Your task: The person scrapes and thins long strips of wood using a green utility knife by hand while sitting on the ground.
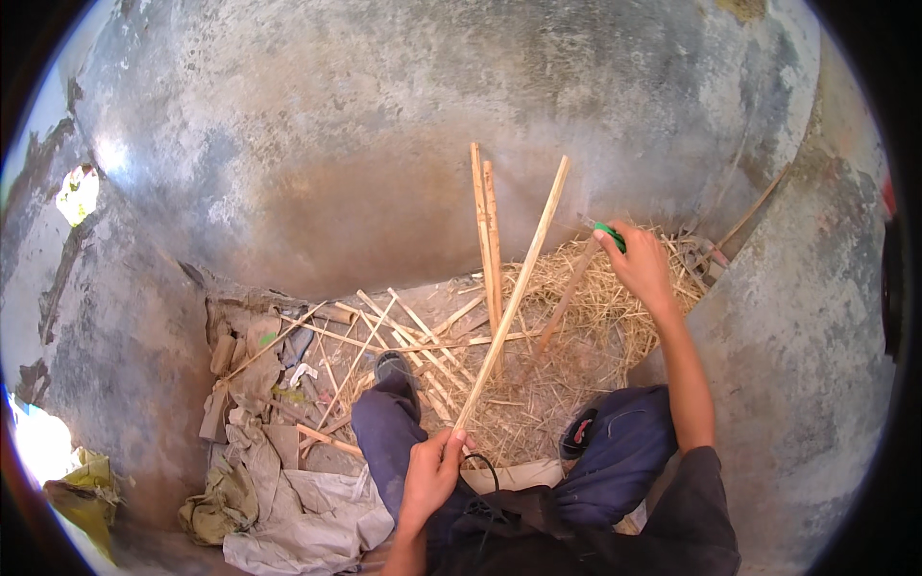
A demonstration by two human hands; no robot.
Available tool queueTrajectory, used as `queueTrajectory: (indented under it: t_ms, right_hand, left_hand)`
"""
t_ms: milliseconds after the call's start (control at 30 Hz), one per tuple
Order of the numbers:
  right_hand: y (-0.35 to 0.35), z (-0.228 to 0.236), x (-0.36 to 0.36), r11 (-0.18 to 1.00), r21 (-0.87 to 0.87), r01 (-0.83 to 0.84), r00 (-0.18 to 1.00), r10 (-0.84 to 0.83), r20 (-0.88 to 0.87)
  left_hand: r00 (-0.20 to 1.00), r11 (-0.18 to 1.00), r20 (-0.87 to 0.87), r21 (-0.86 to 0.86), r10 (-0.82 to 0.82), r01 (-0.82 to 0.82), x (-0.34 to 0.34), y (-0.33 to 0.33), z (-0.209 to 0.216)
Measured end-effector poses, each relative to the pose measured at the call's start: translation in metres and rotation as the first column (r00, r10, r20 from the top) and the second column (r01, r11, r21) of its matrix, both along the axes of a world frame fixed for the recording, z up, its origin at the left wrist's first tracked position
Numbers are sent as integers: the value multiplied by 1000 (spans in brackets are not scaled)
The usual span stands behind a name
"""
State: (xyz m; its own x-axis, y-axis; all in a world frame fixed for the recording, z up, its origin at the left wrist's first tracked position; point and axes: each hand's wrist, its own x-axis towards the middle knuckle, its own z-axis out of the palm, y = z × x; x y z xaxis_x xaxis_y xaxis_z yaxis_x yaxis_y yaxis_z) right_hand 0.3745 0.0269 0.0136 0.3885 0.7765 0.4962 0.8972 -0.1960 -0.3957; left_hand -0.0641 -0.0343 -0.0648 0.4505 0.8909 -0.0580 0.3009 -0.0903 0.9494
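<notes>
My left hand [432,470] is closed around the lower end of a long pale wooden stick [520,288]. The stick slants up and to the right, its far end standing out before the wall. In my right hand [639,267], raised at the right, is a green-handled knife [611,235]. Its blade points up and left, to the right of the stick and apart from it. Two more peeled sticks [488,230] lean upright against the wall, left of the held one. Behind the knife hand lies a heap of straw-like shavings [624,307].
Several cut sticks [423,348] lie crossed on the floor at the left of my feet. A crumpled pale sack [317,514] and bricks [219,384] are at the lower left. A rough grey wall [384,144] closes off the far side, with another wall [797,384] at the right.
</notes>
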Motion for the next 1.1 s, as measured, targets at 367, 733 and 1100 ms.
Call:
queueTrajectory:
  t_ms: [367,733,1100]
  right_hand:
    - [-86,-48,-171,831,151,-536,842,538,26]
    - [-91,-53,-191,835,261,-485,872,485,67]
    - [-96,-48,-187,851,207,-482,874,452,179]
  left_hand:
    - [988,993,147,-94,-52,67,24,16,27]
    - [981,995,176,-53,-78,89,39,7,37]
    - [968,974,247,-201,-50,101,33,2,30]
